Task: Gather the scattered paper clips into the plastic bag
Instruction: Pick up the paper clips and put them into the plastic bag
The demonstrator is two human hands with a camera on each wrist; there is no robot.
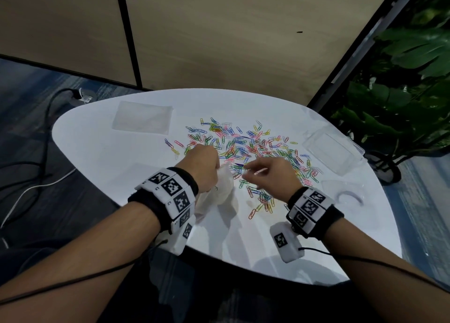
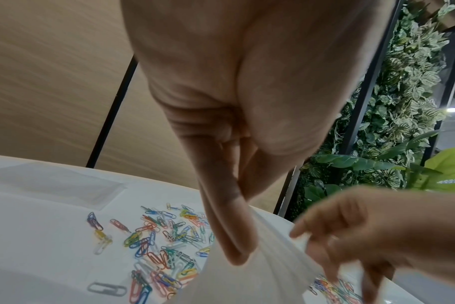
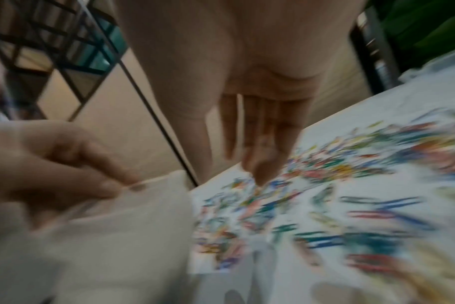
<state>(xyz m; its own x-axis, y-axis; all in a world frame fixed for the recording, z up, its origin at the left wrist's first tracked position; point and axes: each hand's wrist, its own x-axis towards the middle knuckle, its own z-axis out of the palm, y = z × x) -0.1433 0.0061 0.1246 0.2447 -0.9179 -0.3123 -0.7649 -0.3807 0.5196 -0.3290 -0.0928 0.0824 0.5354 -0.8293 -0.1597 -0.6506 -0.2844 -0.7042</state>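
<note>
The plastic bag (image 1: 222,188) is thin, soft and floppy. It weighs almost nothing and will not stand up or stay open by itself. The left hand (image 1: 202,162) holds it up by its top edge, just above the worktop (image 1: 97,152). In the left wrist view the thumb and fingers (image 2: 229,236) pinch that edge tight. That looks like the best place to hold it, because the mouth stays up and the clips can drop in.

The paper clips (image 1: 243,145) lie spread in a big patch across the middle of the worktop, in many colours. Some lie right next to the bag. Each clip is tiny, light and hard, with a smooth coat, so it is likely to slide on the shiny top. A single clip lies flat and is hard to get under. It may be easier to pinch a small bunch where they pile up, or to push them along with flat fingers toward the bag's mouth.

The right hand (image 1: 270,176) is low over the clips, close beside the bag. Its fingers (image 3: 260,144) point down and look loose, with the tips near the clips. The right wrist view is blurry, so I cannot tell if it holds a clip.

A flat clear bag (image 1: 142,119) lies at the far left of the worktop. A clear plastic box (image 1: 333,149) sits at the right.
</note>
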